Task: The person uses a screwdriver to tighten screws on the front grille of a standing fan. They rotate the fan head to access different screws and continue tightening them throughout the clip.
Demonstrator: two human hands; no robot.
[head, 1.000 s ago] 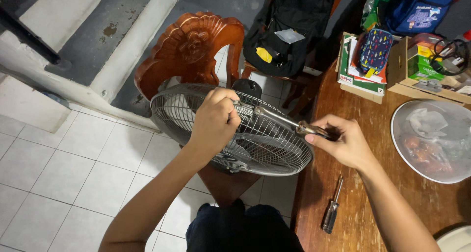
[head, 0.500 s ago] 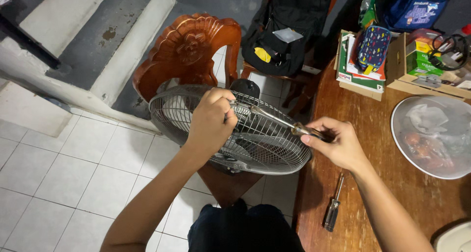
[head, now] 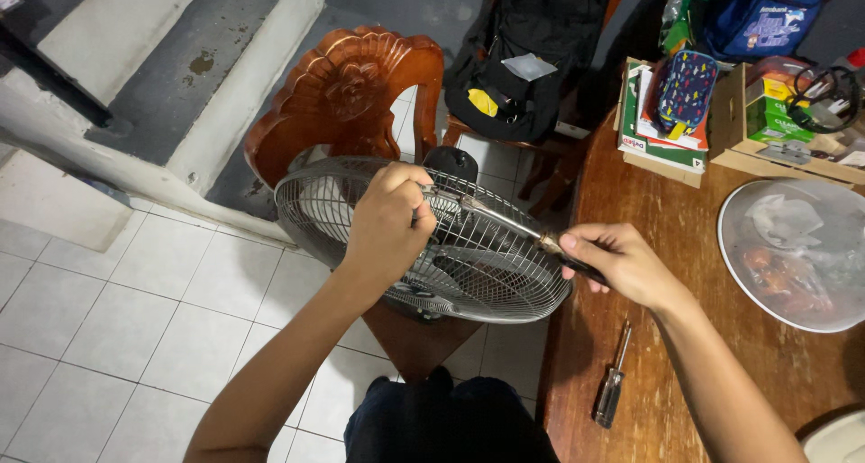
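Note:
A round wire fan guard (head: 468,265) with the fan behind it rests on a carved wooden chair (head: 347,94). My left hand (head: 389,220) is closed on the upper part of the guard, near its middle. My right hand (head: 613,263) grips the dark handle of a screwdriver (head: 505,220), whose metal shaft reaches leftward over the guard to a point beside my left hand. The fan's motor housing (head: 450,161) shows just behind the guard.
A second screwdriver (head: 613,386) lies on the brown wooden table (head: 685,337). A clear domed cover (head: 797,251) sits at right. Boxes, books and a patterned pouch (head: 685,89) line the far edge. A black backpack (head: 527,53) sits on another chair. Steps rise at left.
Both hands and the fan stay nearly in place; the view has shifted slightly, and the screwdriver keeps its angle across the guard.

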